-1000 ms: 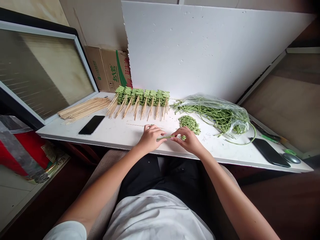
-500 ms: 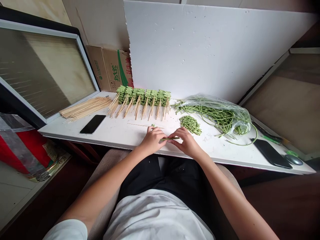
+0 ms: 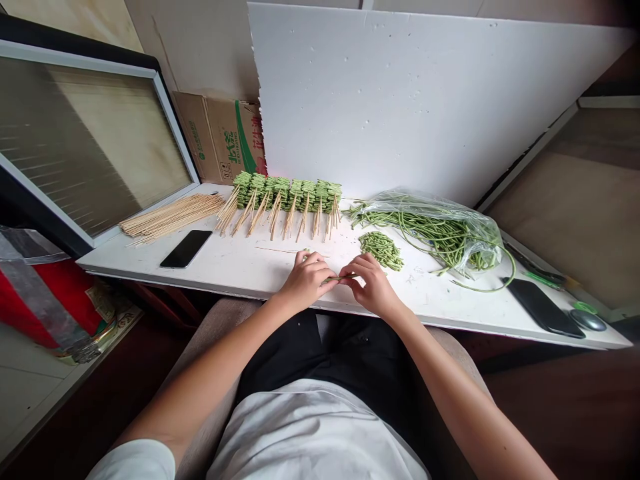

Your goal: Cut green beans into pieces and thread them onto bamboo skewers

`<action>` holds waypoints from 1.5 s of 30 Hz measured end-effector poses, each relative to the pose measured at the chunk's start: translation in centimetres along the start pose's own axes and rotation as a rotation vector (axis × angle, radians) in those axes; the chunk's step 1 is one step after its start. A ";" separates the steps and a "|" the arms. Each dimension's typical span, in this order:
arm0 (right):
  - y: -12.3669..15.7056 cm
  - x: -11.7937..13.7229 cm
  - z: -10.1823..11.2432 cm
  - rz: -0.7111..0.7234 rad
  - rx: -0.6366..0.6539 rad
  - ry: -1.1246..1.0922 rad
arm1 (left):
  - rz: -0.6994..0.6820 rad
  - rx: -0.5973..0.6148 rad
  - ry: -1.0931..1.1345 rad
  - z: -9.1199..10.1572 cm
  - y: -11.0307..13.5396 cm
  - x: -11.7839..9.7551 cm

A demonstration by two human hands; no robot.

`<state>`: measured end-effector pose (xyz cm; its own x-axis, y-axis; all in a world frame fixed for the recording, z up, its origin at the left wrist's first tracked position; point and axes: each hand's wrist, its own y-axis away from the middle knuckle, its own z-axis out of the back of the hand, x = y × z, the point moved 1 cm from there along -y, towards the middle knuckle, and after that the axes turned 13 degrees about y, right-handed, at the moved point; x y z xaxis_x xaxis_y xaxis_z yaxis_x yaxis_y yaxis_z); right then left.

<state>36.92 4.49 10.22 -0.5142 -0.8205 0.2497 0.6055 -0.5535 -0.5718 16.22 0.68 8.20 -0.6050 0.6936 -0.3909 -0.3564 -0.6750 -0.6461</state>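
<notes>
My left hand point(image 3: 308, 280) and my right hand point(image 3: 367, 281) meet over the front edge of the white table point(image 3: 240, 270). Both are closed, fingertips pinching a short green bean piece point(image 3: 332, 279) that lies mostly hidden between them. Just beyond the left hand, a thin bamboo skewer point(image 3: 275, 250) rests on the table, with a bit of green partly hidden behind the fingers. A heap of cut green bean pieces point(image 3: 381, 251) lies right behind my right hand. Farther back stands a row of finished-looking bean skewers point(image 3: 287, 193), stacked with their bare sticks toward me.
Loose bamboo skewers point(image 3: 173, 213) lie at the left behind a phone point(image 3: 187, 249). Long green beans point(image 3: 435, 230) spill from a clear plastic bag point(image 3: 483, 233) at the right. Another phone point(image 3: 543, 307) and a grey mouse-like object point(image 3: 587, 319) lie near the right end. A white foam board point(image 3: 400, 100) stands behind.
My fingertips have shifted on the bean piece, and less of it shows past my right fingers. Everything else on the table stays in place.
</notes>
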 end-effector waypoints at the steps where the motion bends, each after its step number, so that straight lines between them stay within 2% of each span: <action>1: 0.0 0.0 0.0 0.001 0.010 0.004 | -0.005 0.009 0.002 -0.1 0.0 0.0; 12: 0.0 -0.5 -0.1 0.086 0.146 0.081 | -0.079 0.141 0.058 -0.1 0.1 0.3; 18: -0.1 -0.3 0.2 0.113 0.183 0.083 | -0.100 0.128 0.062 -0.1 0.1 -0.3; 24: -0.1 0.6 0.5 0.130 0.058 0.136 | -0.081 0.093 0.028 0.4 -0.1 -0.4; 29: 0.0 0.9 0.8 0.057 -0.087 0.184 | -0.019 -0.027 0.024 1.5 -0.6 -0.3; 35: -0.3 1.4 1.2 0.010 -0.160 0.173 | -0.024 -0.127 -0.046 2.1 -0.7 -0.4; 41: 0.1 1.7 0.3 -0.012 -0.160 0.180 | -0.025 -0.061 -0.030 1.2 -0.4 -0.4; 45: 0.2 2.0 0.2 -0.044 -0.194 0.187 | -0.035 -0.090 -0.037 1.1 -0.5 -0.6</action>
<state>36.13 2.75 10.79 -0.6519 -0.7454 0.1391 0.4617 -0.5357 -0.7070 15.91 0.32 9.47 -0.6197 0.7055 -0.3439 -0.3132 -0.6240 -0.7159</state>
